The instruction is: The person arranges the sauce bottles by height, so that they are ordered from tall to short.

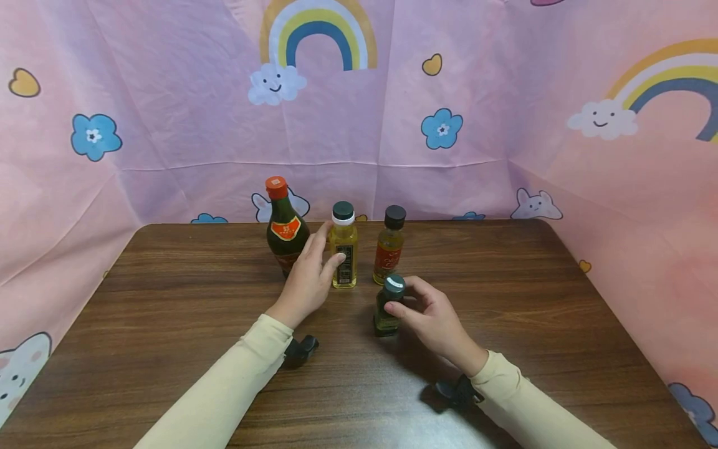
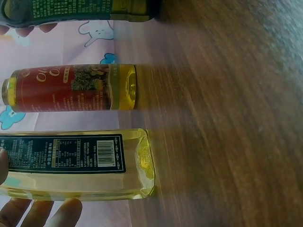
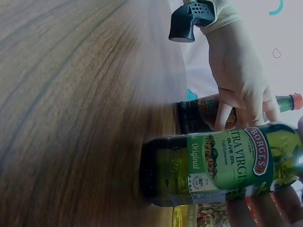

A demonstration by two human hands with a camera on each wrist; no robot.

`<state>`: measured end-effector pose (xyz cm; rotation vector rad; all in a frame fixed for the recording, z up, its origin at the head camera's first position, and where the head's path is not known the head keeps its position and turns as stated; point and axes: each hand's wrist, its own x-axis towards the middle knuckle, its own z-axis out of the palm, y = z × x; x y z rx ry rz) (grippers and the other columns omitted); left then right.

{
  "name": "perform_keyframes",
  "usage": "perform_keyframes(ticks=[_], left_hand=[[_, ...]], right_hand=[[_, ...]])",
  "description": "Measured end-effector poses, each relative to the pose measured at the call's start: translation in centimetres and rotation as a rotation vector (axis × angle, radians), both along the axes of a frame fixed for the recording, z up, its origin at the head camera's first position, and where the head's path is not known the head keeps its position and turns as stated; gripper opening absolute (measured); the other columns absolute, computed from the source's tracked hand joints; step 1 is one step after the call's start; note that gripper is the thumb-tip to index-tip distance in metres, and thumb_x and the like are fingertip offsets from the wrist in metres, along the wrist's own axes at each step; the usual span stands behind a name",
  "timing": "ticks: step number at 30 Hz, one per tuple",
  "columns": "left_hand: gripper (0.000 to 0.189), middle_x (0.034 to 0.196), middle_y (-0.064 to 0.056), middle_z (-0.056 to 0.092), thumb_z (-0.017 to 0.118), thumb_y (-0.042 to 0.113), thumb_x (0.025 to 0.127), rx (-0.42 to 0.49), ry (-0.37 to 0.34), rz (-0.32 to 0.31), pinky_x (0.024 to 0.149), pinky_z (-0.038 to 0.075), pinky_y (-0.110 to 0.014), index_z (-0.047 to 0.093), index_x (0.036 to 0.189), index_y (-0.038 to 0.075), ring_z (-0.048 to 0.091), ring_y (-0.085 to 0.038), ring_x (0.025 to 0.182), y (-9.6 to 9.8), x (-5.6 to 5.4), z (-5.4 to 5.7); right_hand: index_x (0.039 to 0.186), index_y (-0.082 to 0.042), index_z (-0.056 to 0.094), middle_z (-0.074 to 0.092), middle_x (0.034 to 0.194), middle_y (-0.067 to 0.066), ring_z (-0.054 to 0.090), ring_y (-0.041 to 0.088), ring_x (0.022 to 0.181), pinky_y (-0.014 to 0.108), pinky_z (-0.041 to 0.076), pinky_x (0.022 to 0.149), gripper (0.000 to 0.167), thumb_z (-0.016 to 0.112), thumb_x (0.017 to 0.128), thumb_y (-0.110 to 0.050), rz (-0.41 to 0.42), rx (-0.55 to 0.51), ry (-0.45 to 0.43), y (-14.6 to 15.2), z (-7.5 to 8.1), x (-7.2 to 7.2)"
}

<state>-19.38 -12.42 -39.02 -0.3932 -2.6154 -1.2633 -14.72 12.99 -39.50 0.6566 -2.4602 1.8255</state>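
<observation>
In the head view my left hand (image 1: 307, 280) holds a clear bottle of yellow oil (image 1: 344, 274) with a green cap. Its thumb lies across the front label and its fingers along the left side. My right hand (image 1: 440, 318) grips a small dark green olive oil bottle (image 1: 387, 317), nearer to me, thumb in front. The right wrist view shows this olive oil bottle's green label (image 3: 227, 158) close up, with fingers round its upper part. Both bottles are upright; whether the olive oil bottle's base touches the table is hard to tell.
A taller dark bottle with a red cap (image 1: 276, 188) stands left of the yellow oil, partly behind my left hand. Behind the olive oil bottle is a red-labelled oil bottle (image 1: 388, 257) with a black cap. A patterned pink cloth (image 1: 348, 137) hangs behind the wooden table (image 1: 185, 293).
</observation>
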Motion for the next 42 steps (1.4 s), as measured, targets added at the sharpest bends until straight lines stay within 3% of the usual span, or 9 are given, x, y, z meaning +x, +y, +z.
perform_keyframes(ticks=[16,27,34,42], left_hand=[[0.068,0.15,-0.015,0.044,0.055,0.028,0.109,0.006,-0.005,0.0,0.109,0.043,-0.059,0.02,0.166,0.015,0.049,-0.036,0.138,0.04,0.05,0.12],[0.069,0.149,-0.015,0.046,0.056,0.027,0.108,0.01,-0.011,0.002,0.108,0.044,-0.059,0.02,0.166,0.017,0.05,-0.035,0.136,0.02,0.04,0.09],[0.069,0.148,-0.015,0.046,0.056,0.028,0.108,0.011,-0.003,0.001,0.108,0.045,-0.059,0.02,0.166,0.018,0.051,-0.035,0.135,-0.03,-0.04,-0.08],[0.07,0.147,-0.015,0.046,0.057,0.029,0.107,0.016,0.001,0.004,0.109,0.044,-0.059,0.021,0.166,0.017,0.05,-0.035,0.136,-0.1,0.03,-0.1]], right_hand=[[0.114,-0.007,0.07,0.072,0.115,0.009,0.067,0.026,0.114,0.036,0.056,0.096,0.022,0.077,0.094,-0.009,0.007,-0.008,-0.016,0.0,0.31,0.05],[0.107,-0.006,0.072,0.073,0.112,0.009,0.068,0.025,0.112,0.046,0.055,0.097,0.019,0.08,0.091,-0.01,-0.021,-0.036,-0.038,-0.11,0.3,0.11],[0.108,-0.008,0.072,0.073,0.111,0.008,0.068,0.023,0.11,0.037,0.056,0.095,0.02,0.081,0.09,-0.01,-0.027,-0.04,-0.022,-0.33,0.18,0.23],[0.111,-0.008,0.073,0.073,0.113,0.007,0.068,0.021,0.112,0.035,0.056,0.096,0.021,0.079,0.091,-0.007,-0.031,-0.084,-0.001,-0.24,0.91,0.3]])
